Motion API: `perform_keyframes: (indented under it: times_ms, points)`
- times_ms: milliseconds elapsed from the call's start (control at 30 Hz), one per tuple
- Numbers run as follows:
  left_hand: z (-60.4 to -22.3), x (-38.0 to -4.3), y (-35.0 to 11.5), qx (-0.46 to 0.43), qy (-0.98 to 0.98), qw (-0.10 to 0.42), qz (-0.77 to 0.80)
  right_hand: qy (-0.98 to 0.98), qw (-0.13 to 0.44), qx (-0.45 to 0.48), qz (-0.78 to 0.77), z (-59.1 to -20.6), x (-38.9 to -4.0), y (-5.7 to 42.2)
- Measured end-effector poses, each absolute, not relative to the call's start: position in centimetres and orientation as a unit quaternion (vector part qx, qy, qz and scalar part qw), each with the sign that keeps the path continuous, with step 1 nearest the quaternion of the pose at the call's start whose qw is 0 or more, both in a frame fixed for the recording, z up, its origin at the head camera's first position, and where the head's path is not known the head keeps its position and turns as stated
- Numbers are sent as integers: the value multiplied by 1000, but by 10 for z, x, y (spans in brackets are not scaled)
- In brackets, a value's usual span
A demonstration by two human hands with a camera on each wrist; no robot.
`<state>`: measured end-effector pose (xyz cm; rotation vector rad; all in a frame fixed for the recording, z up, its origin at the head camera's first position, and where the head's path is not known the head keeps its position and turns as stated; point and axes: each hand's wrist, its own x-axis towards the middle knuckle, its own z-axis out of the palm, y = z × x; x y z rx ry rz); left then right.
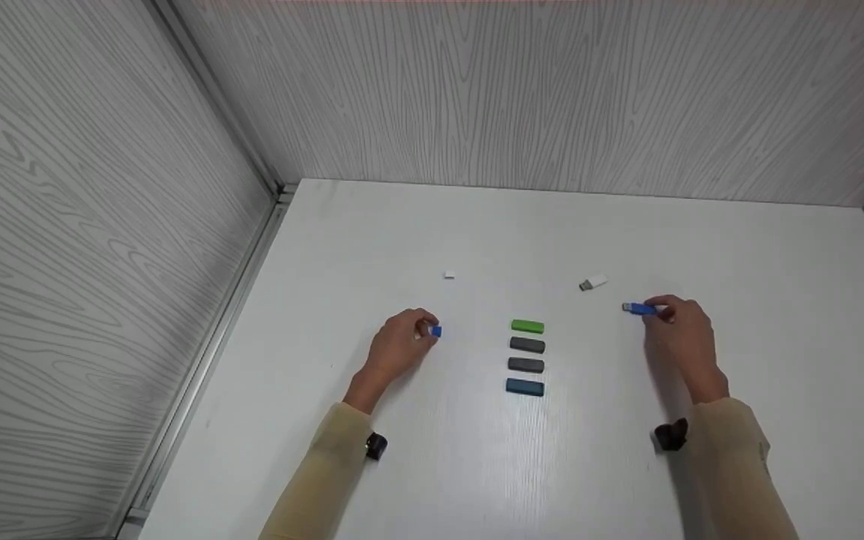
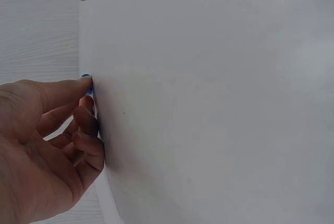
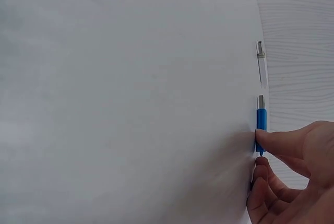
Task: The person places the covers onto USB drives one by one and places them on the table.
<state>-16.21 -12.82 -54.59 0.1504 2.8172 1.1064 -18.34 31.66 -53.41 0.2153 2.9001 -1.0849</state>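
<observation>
My left hand pinches a small blue cap between thumb and fingertips, low over the white table. In the left wrist view only a sliver of the blue cap shows past the thumb. On the right, my other hand holds a blue USB stick by its rear end, its bare metal plug pointing left. The right wrist view shows the thumb against the side of this blue stick. A white USB stick with its plug exposed lies just beyond it.
A small white cap lies beyond my left hand. Between the hands, a column holds a green capped stick, two dark grey ones and a teal one. Wood-grain panels border the white table behind and at left.
</observation>
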Motion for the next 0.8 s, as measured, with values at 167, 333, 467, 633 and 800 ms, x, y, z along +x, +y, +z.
perform_keyframes:
  times_ms: [167, 333, 467, 633, 800]
  points:
    - [-545, -163, -128, 51, 928, 56, 365, 934, 18, 63, -352, -534, -182, 318]
    - [-544, -163, -127, 55, 929, 56, 363, 932, 18, 58, -356, -534, -181, 318]
    - [-543, -163, -126, 59, 932, 59, 354, 931, 13, 55, -360, -534, -179, 318]
    - [-542, -163, -125, 55, 932, 69, 352, 924, 15, 58, -378, -535, -175, 313]
    - [-543, -162, -122, 54, 928, 74, 362, 912, 32, 72, -402, -535, -172, 306]
